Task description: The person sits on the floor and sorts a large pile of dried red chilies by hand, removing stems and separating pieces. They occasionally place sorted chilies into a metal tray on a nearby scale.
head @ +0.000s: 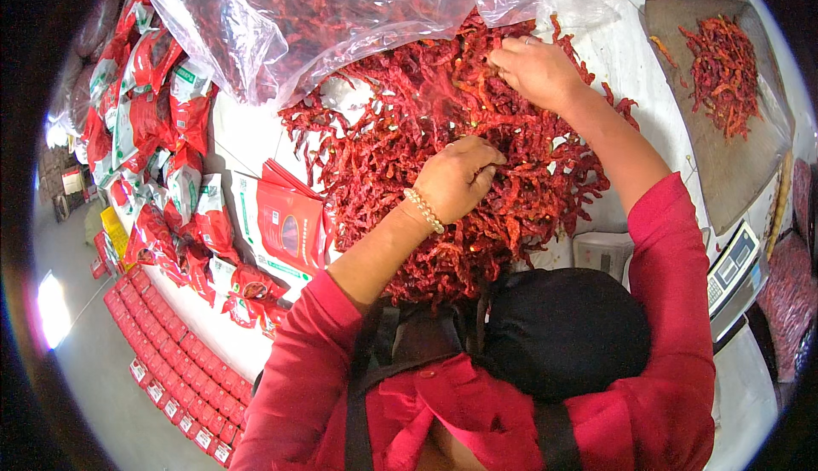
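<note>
A wide heap of dried red chili peppers (396,170) lies before me on a white table. My left hand (460,177), with a beaded bracelet at the wrist, rests on the middle of the heap with curled fingers; whether a chili is pinched in them is not visible. Farther up and to the right, my right hand (537,71) wears a ring and touches the chilies at the heap's upper edge, its fingertips bent down among them. What lies under those fingertips is hidden. A clear plastic bag (358,4) with more dried chilies in it spreads across the top, its mouth towards the heap.
Filled red and white pouches (192,110) crowd the left, beside a stack of flat pouches (287,221). Rows of red boxes (179,362) stand at lower left. To the right are a tray (703,170) with chilies and a digital scale (732,273).
</note>
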A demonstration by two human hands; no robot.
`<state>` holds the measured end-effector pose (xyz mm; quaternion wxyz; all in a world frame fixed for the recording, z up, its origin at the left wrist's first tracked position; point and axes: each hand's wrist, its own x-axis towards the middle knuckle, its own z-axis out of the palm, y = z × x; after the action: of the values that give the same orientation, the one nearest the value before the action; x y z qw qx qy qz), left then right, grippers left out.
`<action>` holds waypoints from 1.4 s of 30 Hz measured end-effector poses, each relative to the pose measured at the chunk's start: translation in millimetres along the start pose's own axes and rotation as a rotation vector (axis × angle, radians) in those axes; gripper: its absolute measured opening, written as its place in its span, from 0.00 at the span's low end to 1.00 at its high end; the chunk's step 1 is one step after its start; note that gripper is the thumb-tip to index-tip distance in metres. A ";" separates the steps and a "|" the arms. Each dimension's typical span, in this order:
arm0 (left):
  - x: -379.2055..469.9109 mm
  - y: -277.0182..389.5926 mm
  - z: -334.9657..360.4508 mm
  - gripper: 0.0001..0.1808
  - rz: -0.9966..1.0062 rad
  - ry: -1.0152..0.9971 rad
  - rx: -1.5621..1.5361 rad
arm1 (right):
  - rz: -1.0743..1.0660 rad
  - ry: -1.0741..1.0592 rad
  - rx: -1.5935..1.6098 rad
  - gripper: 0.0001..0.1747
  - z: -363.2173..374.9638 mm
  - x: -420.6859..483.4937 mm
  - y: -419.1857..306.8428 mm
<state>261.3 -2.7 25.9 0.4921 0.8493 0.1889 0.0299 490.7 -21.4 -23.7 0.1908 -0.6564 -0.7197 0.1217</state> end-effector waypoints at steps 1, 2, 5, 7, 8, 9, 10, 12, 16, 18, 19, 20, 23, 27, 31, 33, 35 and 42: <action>-0.5 0.2 -1.0 0.10 -0.007 0.007 0.002 | -0.019 -0.057 -0.052 0.11 1.2 0.8 -3.1; -0.7 0.4 -2.1 0.10 -0.013 0.014 0.003 | -0.029 -0.012 0.007 0.12 -0.2 -4.3 -7.4; -3.8 -3.8 -4.4 0.10 -0.015 0.022 0.008 | 0.087 -0.025 0.211 0.13 -13.0 -14.5 -19.2; -4.3 -3.6 -6.5 0.10 -0.012 0.017 0.008 | 0.086 0.080 0.241 0.15 -19.0 -16.5 -4.6; -4.0 -3.1 -7.0 0.10 -0.015 0.012 0.004 | 0.117 0.105 0.264 0.15 -20.9 -14.0 9.6; -5.0 -3.7 -7.2 0.11 -0.023 0.008 0.002 | 0.145 0.130 0.292 0.16 -22.5 -9.6 18.0; -5.4 -4.2 -6.2 0.11 -0.026 0.000 -0.002 | 0.349 0.013 0.274 0.18 -36.3 -0.8 19.4; -6.7 -4.2 -2.2 0.10 -0.032 0.001 -0.013 | 0.519 0.042 0.240 0.19 -32.6 9.4 43.5; -0.2 0.1 -1.3 0.10 0.009 0.001 -0.017 | 0.376 0.322 -0.131 0.22 -5.2 4.5 136.2; -2.3 -1.8 -2.5 0.10 -0.005 0.004 -0.013 | 0.619 0.028 -0.151 0.24 1.8 14.0 142.5; -2.5 -2.1 -2.5 0.09 -0.007 0.005 -0.012 | 0.738 -0.121 -0.163 0.26 2.5 15.3 143.1; -2.9 -2.5 -1.0 0.09 -0.020 -0.003 -0.016 | 0.746 -0.150 -0.163 0.25 4.9 13.5 141.7; -7.1 -4.1 1.6 0.10 -0.053 -0.023 -0.025 | 0.767 -0.235 -0.155 0.24 8.8 12.3 111.3; -0.5 0.8 -0.7 0.12 -0.021 -0.016 -0.034 | 0.847 0.027 0.073 0.18 -11.6 -0.6 108.0; 5.2 5.7 -7.8 0.14 -0.001 0.119 -0.037 | 0.915 0.166 0.773 0.18 -45.9 -21.9 57.7; 11.3 11.8 -7.4 0.19 -0.052 0.184 -0.096 | 0.687 0.219 1.182 0.22 -40.3 -45.0 30.6; 15.9 25.0 -5.4 0.22 -0.263 0.227 -0.311 | 0.808 0.065 1.476 0.22 -42.2 -53.0 -4.2; 22.9 28.3 -3.8 0.13 -0.573 0.134 -1.012 | 0.735 -0.012 1.441 0.20 -29.6 -50.8 -57.8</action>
<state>289.9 -4.1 48.7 0.8119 0.4201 0.4038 0.0358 454.9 -80.2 21.6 0.5108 -0.5661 -0.2040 0.6140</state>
